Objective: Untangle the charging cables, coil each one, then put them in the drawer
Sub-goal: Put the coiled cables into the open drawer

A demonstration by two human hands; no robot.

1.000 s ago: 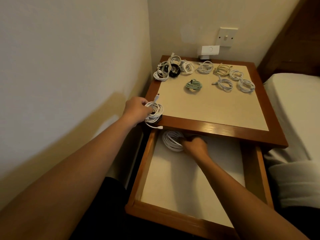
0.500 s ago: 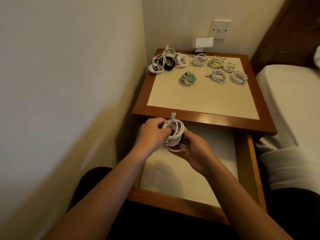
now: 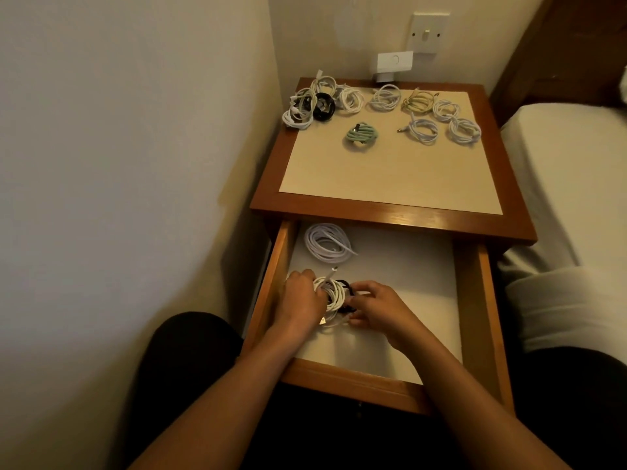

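Both hands in the drawer, holding one cable bundle.
L hand (image 3: 300,300) curls round the left side of the white-and-black cable bundle (image 3: 334,296), R hand (image 3: 376,307) pinches its right side w/ fingertips. The bundle is low over the drawer (image 3: 353,378) floor, nr the left wall, approx midway front-to-back; can't tell if it touches the floor. One plug end sticks up from it toward the back. Further in, a big white coil (image 3: 327,245) lies flat in the drawer's back-left corner, apart from the hands. On the nightstand (image 3: 390,215) top: green coil (image 3: 362,135) alone, left of centre toward the back; black coil (image 3: 324,106) among white ones at the back-left corner; cream coil (image 3: 419,101) & more white coils along the back edge toward back-right. Wall switch (image 3: 430,33) and white adapter (image 3: 395,62) are above the back edge; bed (image 3: 570,157) to the right.
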